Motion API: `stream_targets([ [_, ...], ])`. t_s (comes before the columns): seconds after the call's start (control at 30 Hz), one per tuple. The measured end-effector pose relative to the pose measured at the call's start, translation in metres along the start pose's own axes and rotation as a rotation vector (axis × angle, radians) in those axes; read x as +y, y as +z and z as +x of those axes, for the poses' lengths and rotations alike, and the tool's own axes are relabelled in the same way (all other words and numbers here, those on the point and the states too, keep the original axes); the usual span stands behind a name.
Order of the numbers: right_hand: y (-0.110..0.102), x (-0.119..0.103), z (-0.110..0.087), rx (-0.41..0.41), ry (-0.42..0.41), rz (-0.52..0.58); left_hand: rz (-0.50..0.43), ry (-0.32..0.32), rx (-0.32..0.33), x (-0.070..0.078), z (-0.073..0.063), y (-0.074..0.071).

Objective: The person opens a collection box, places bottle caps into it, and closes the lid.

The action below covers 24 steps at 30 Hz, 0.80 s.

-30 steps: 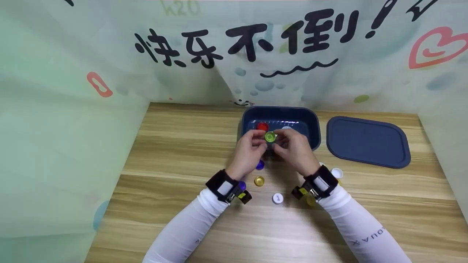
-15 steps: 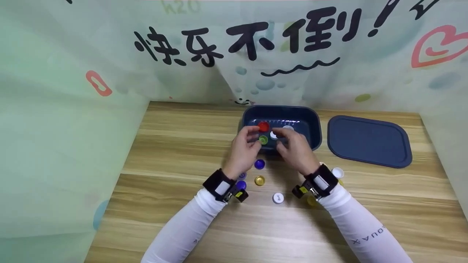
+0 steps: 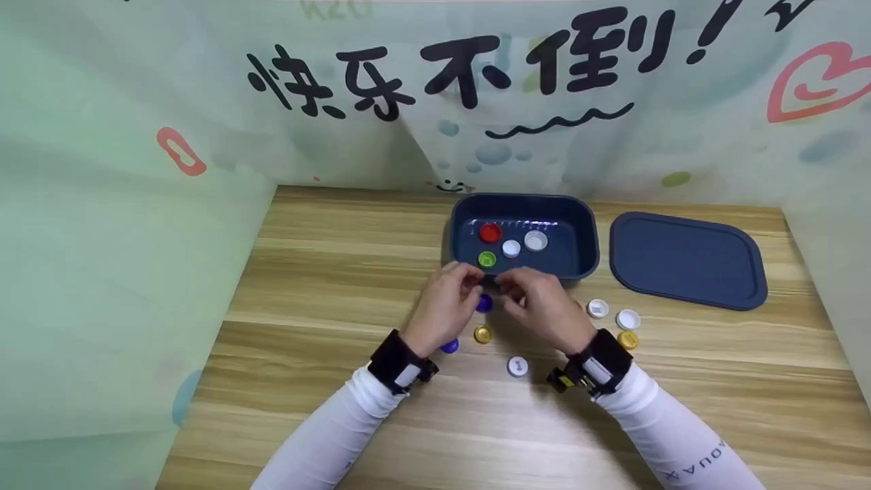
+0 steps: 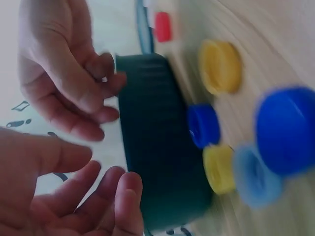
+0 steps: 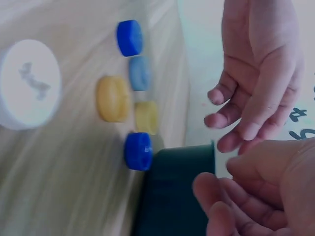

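My left hand (image 3: 442,306) and right hand (image 3: 544,306) hover at the near rim of a dark blue plastic box (image 3: 590,245), fingers loosely bent and nothing between them. Inside the box lie a red bottle cap (image 3: 489,233), a green cap (image 3: 486,259) and two white caps, one larger (image 3: 535,240). Just below the fingertips on the table is a blue cap (image 3: 484,303), with a gold cap (image 3: 483,334) nearer me. The left wrist view shows a yellow cap (image 4: 219,168) and a light blue cap (image 4: 256,176), both hidden under my left hand in the head view.
A dark blue lid (image 3: 687,262) lies flat to the right of the box. Two white caps, one of them nearest the lid (image 3: 628,319), and a yellow cap (image 3: 627,339) sit beside my right wrist. A marked white cap (image 3: 517,367) lies between the forearms.
The green cap, held between both hands a second ago, now lies in the box after release. Both hands have drawn back toward me, out over the near rim.
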State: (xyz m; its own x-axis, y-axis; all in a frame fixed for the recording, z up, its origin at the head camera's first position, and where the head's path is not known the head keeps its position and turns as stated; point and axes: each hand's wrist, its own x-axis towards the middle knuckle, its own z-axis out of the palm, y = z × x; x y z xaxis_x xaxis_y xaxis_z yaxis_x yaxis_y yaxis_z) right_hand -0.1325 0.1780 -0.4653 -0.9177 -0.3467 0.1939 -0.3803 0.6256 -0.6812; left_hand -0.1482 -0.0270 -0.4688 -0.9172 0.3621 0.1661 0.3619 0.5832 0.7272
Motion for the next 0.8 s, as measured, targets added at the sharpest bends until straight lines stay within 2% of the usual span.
stream_targets([
  [0.2,0.013,0.008,-0.005,-0.087,0.048,-0.048,0.246,0.048,-0.057,-0.011,-0.007,0.008],
  [0.37,0.022,0.014,-0.006,-0.096,0.059,-0.068,0.384,0.108,-0.071,-0.017,-0.005,0.019],
  [0.67,0.032,0.020,-0.004,-0.118,0.061,-0.116,0.445,0.133,-0.095,-0.020,0.000,0.027],
  [0.8,0.033,0.021,-0.004,-0.108,0.066,-0.127,0.438,0.143,-0.107,-0.018,0.001,0.029],
])
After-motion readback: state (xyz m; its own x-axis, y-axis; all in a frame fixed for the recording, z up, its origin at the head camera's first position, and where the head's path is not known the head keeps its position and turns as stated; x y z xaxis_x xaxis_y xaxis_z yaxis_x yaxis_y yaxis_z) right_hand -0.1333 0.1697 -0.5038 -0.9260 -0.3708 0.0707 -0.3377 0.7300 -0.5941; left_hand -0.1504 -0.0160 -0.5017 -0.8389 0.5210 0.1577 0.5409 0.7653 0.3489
